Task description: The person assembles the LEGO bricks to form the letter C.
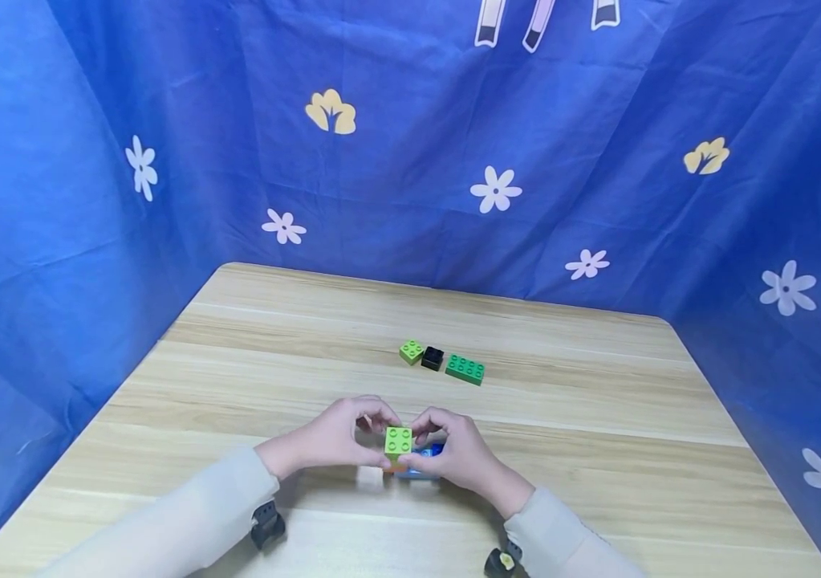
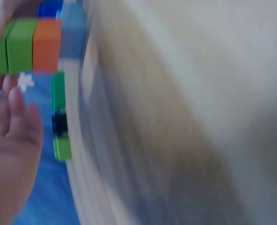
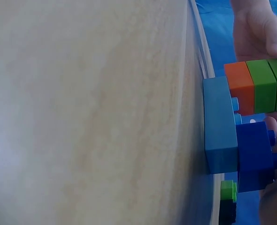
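Note:
A small tower of toy building bricks stands on the table between the hands. Its base is a long light blue brick [image 3: 219,126], with an orange brick [image 3: 239,89] and a dark blue brick [image 3: 255,157] side by side on top. Over the orange one sit two lime green bricks, the lower [image 3: 261,86] and the upper green brick [image 1: 399,440], studs up. My left hand [image 1: 331,436] pinches the upper green brick from the left, thumb in front and fingers behind. From the right, my right hand [image 1: 464,453] pinches that same brick; part of its grip is hidden.
Beyond the hands lie a lime green brick [image 1: 411,352], a black brick [image 1: 432,358] and a longer green brick [image 1: 465,368] in a row. Blue patterned cloth [image 1: 410,160] hangs behind and beside the wooden table [image 1: 201,385].

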Demonstrator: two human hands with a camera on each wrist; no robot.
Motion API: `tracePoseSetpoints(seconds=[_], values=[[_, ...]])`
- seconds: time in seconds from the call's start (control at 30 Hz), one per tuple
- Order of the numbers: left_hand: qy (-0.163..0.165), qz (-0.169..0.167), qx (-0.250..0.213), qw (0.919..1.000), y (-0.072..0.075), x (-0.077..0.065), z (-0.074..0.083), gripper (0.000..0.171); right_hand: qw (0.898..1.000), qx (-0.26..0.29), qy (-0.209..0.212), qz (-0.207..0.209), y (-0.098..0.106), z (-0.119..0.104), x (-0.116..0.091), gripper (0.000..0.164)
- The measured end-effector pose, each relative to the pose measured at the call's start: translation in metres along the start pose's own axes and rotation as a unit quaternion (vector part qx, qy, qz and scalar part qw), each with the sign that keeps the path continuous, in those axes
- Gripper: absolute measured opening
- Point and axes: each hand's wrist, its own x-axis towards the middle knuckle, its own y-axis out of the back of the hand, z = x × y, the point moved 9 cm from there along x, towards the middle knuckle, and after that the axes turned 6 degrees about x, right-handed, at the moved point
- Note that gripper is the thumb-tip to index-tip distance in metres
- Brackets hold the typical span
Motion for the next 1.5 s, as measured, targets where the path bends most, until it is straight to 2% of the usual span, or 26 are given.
tracePoseSetpoints(seconds=[0.13,0.27,0.43,0.57,0.63,0.83,1.2,1.33,1.5], values=[[0.012,-0.040,-0.017,0.9990,0.003,0.005,-0.015,0.057,1.000,0.004,-0.008,-0.001,0.003,-0.014,0.000,0.025],[0.041,-0.046,-0.015,0.9980,0.009,0.011,-0.033,0.059,1.000,0.004,-0.014,0.003,0.004,-0.015,0.000,0.025],[0.105,0.013,0.000,0.9944,0.021,0.023,-0.056,0.052,1.000,-0.005,-0.009,0.004,0.004,-0.016,0.001,0.026],[0.155,0.074,0.013,0.9851,0.031,0.034,-0.071,0.052,1.000,-0.010,-0.005,0.007,0.005,-0.018,0.001,0.027],[0.170,0.099,0.015,0.9804,0.035,0.039,-0.076,0.054,1.000,-0.013,-0.004,0.008,0.005,-0.018,0.001,0.027],[0.203,0.137,0.019,0.9693,0.040,0.053,-0.086,0.060,1.000,-0.016,-0.005,0.003,0.004,-0.017,0.001,0.027],[0.219,0.157,0.022,0.9628,0.035,0.078,-0.089,0.066,1.000,-0.016,-0.007,0.010,0.005,-0.016,0.001,0.028],[0.235,0.169,0.013,0.9572,0.032,0.084,-0.092,0.068,1.000,-0.014,-0.002,0.007,0.005,-0.017,0.001,0.028],[0.251,0.177,0.036,0.9511,0.029,0.090,-0.096,0.068,1.000,-0.010,0.004,0.007,0.005,-0.018,0.002,0.028]])
